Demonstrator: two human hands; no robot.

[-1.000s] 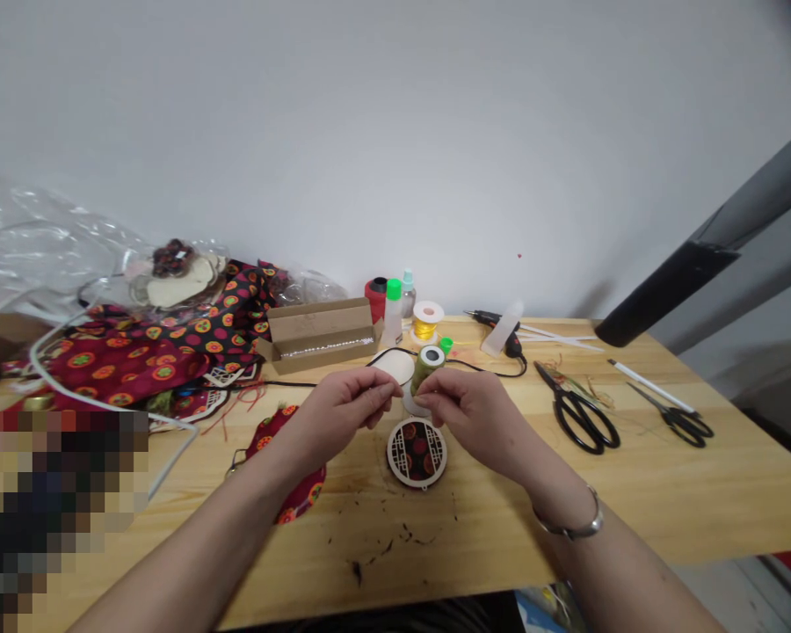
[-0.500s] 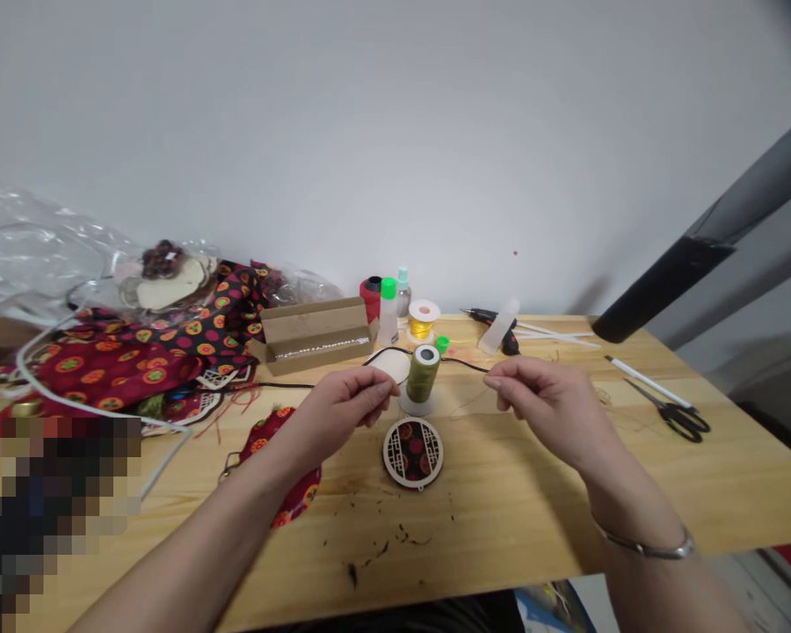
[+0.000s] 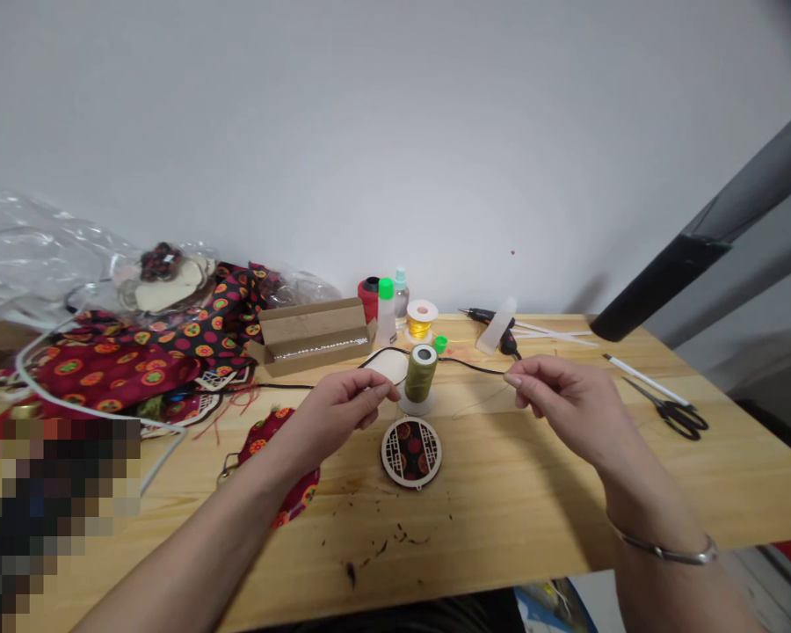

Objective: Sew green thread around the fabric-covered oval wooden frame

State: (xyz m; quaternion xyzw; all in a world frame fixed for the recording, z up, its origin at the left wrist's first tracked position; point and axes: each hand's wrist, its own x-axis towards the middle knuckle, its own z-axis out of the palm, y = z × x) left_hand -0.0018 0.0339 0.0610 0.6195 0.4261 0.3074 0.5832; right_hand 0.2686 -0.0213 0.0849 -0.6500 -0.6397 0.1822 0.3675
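Observation:
My left hand (image 3: 354,398) is closed in a pinch just left of an upright spool of olive-green thread (image 3: 420,378). My right hand (image 3: 557,400) pinches too, well to the right of the spool. A very fine thread seems to run at the fingertips of both hands, though it is hard to make out. Below the spool lies a round ornament (image 3: 411,453) with a pale lattice frame over dark patterned fabric. Under my left forearm is a red patterned fabric piece (image 3: 298,503), partly hidden. A pale oval piece (image 3: 383,365) lies behind my left hand.
Behind stand an open cardboard box (image 3: 316,338), a green-capped bottle (image 3: 386,316), a yellow cord spool (image 3: 422,323) and a glue gun (image 3: 484,316). Black scissors (image 3: 678,418) lie at the right. Patterned fabric (image 3: 119,365) heaps at the left. A black cord (image 3: 465,362) crosses behind the spool.
My right hand has moved a little to the right, away from the spool. My left hand stays nearly in place, still pinched.

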